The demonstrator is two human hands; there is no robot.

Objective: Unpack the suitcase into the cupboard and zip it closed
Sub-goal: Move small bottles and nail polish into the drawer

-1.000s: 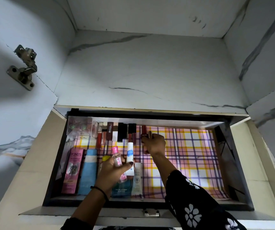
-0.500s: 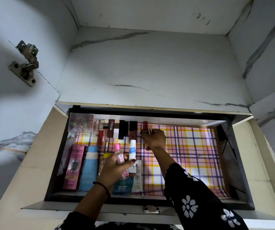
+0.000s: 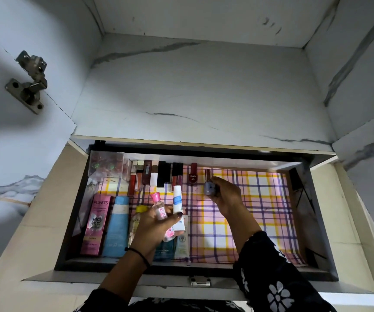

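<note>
- Lower centre of the frame: I grip a pink-capped bottle [image 3: 159, 208] and a white tube [image 3: 177, 199] together in my left hand [image 3: 152, 228], held back, I judge, until a slot is free.
- Mid-frame: my right hand [image 3: 226, 199] pinches a lilac nail polish bottle [image 3: 209, 188] upright over the checked liner [image 3: 256, 212], near the dark red polish [image 3: 192, 175], apparently to extend that row.
- Upper part of the drawer [image 3: 204, 270]: lipsticks [image 3: 161, 174] stand along the back wall.
- The suitcase is out of view.
</note>
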